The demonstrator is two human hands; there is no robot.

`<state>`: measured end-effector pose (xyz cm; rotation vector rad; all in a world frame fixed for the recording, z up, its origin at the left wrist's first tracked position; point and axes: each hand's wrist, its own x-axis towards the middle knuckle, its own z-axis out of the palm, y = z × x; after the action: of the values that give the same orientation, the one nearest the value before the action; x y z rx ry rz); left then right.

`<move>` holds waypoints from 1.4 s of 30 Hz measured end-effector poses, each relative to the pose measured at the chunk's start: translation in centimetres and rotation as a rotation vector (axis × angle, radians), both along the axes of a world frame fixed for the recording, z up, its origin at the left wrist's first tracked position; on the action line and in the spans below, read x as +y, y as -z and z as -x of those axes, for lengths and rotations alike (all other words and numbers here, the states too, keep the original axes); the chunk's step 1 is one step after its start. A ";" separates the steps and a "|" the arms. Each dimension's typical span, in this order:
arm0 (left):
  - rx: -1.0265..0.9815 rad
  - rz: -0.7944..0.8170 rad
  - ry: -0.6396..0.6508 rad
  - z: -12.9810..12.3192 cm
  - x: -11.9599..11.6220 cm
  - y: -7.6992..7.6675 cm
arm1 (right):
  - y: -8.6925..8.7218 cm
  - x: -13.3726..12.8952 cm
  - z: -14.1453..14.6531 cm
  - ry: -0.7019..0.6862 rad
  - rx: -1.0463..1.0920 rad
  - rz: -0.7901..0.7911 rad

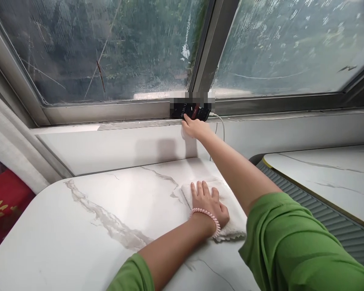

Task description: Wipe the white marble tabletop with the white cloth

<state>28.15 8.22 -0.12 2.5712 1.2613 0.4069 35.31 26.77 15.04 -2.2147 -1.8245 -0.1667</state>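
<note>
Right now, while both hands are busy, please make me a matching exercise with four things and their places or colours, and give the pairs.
Things:
1. phone
2. cloth
3. bracelet
4. cable

Places or colours:
A. pink, worn at the wrist of the left hand
B. thin and white, joined to one end of something dark
C. against the window frame, touched by the right hand
D. on the table, under a palm

Pairs: 1-C; 2-D; 3-A; 4-B

Phone (191,110) partly pixelated, cloth (234,212) partly under left fingers (205,188), red fabric (7,206) cropped
</note>
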 end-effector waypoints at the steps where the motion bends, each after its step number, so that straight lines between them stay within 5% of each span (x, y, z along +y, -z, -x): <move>1: 0.002 -0.001 -0.001 0.0 0.0 0.0 | 0.0 0.0 0.1 -0.004 0.000 -0.006; 5: 0.019 -0.009 0.003 0.0 0.0 0.1 | 0.1 -0.9 0.9 -0.053 0.033 -0.057; 9: 0.019 -0.020 0.007 0.2 0.1 0.2 | 2.1 -4.8 1.3 -0.224 0.191 -0.113; 13: 0.035 0.003 0.007 0.2 0.1 0.0 | 7.1 -10.9 -0.9 -0.496 0.291 -0.049; 18: 0.064 0.004 -0.002 -0.4 0.0 -0.1 | 14.7 -16.5 -5.4 -0.444 0.436 -0.067; 21: 0.085 -0.004 -0.006 -0.5 -0.3 -0.3 | 16.9 -18.2 -6.0 -0.426 0.548 -0.147; 28: 0.107 0.030 0.110 -0.2 -2.9 -0.5 | 15.5 -22.3 -5.2 -0.383 0.428 -0.142; 36: 0.060 0.187 0.114 -4.9 -9.8 -0.2 | 15.9 -30.1 -9.9 -0.345 0.575 -0.128; 42: 0.137 0.222 0.249 -3.7 -10.5 -2.0 | 16.8 -33.0 -9.9 -0.276 0.582 -0.151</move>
<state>31.85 -2.32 1.85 2.5533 0.9470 0.0393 45.23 -6.26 -1.71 -1.6512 -1.6835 0.3471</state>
